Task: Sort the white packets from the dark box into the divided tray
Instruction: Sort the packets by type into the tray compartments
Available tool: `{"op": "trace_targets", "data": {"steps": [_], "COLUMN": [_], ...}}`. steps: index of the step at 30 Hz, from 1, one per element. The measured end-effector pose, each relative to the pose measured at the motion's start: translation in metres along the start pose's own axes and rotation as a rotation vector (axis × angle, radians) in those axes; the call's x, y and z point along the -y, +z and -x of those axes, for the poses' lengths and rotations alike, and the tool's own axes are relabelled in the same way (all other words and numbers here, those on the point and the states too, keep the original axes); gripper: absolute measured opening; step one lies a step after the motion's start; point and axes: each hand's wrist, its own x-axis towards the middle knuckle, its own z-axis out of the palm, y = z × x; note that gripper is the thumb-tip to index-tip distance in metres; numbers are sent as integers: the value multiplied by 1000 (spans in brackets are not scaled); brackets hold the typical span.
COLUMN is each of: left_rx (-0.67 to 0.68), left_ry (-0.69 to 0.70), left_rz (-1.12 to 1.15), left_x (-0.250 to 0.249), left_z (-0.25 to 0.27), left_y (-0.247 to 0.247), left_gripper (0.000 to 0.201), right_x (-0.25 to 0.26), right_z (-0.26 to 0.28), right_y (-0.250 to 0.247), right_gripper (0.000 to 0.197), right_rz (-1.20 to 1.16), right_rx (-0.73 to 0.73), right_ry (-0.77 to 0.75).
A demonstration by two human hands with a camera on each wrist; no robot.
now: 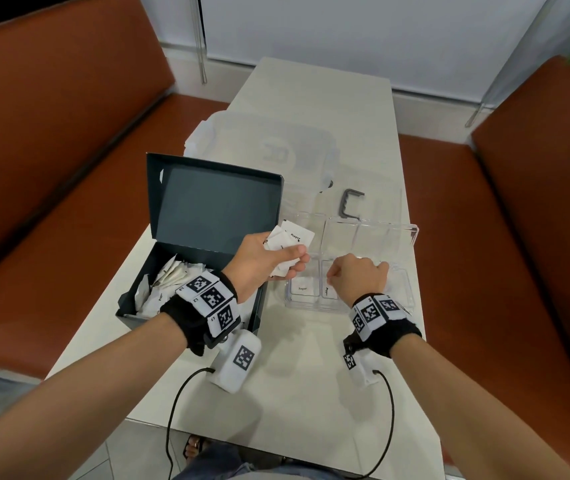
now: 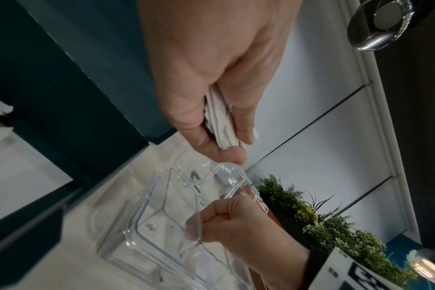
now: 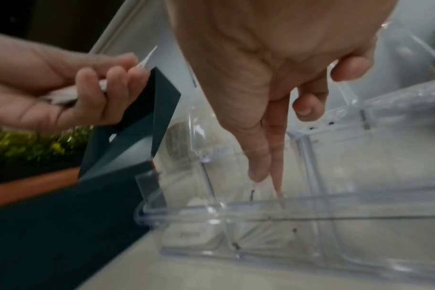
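The dark box (image 1: 207, 202) stands open at the left with its lid up, and several white packets (image 1: 169, 275) lie inside. My left hand (image 1: 295, 259) grips a small bundle of white packets (image 1: 294, 237) between the box and the clear divided tray (image 1: 411, 233). The bundle (image 2: 221, 125) shows edge-on between thumb and fingers. My right hand (image 1: 332, 273) reaches down into the tray's near middle compartment, thumb and forefinger together on a packet (image 1: 328, 291) printed "Pepper"; the hand hides most of it. A "Sugar" packet (image 1: 302, 288) lies flat in the near left compartment.
A translucent lidded container (image 1: 269, 150) sits behind the box, and a dark grey handle part (image 1: 349, 202) lies behind the tray. Brown benches (image 1: 51, 133) flank the narrow white table (image 1: 294, 393). Cables hang from both wrists over the table's near edge.
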Motion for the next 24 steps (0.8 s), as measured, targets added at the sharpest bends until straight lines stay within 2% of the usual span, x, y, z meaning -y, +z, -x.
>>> {"op": "trace_targets", "data": {"steps": [3, 5, 10, 17, 20, 22, 24], "left_rx": [5, 7, 2, 11, 22, 29, 30], "left_ry": [3, 4, -1, 2, -4, -11, -16], "left_rz": [9, 12, 13, 8, 15, 17, 19], "left_x": [0, -1, 0, -1, -3, -4, -4], "left_z": [0, 0, -1, -2, -2, -2, -2], "left_y": [-2, -5, -8, -3, -2, -2, -2], "left_gripper": [22, 21, 22, 27, 28, 28, 26], "right_x": [2, 0, -3, -2, -4, -6, -10], "right_z": [-1, -2, -3, -4, -4, -1, 3], "right_y": [6, 6, -1, -4, -9, -16, -28], "right_gripper": [18, 22, 33, 28, 35, 38, 31], "right_rz": [197, 246, 244, 271, 245, 194, 63], "right_rx": [41, 84, 182, 189, 197, 174, 90], "right_ry": [-80, -123, -196, -214, -231, -232, -230]}}
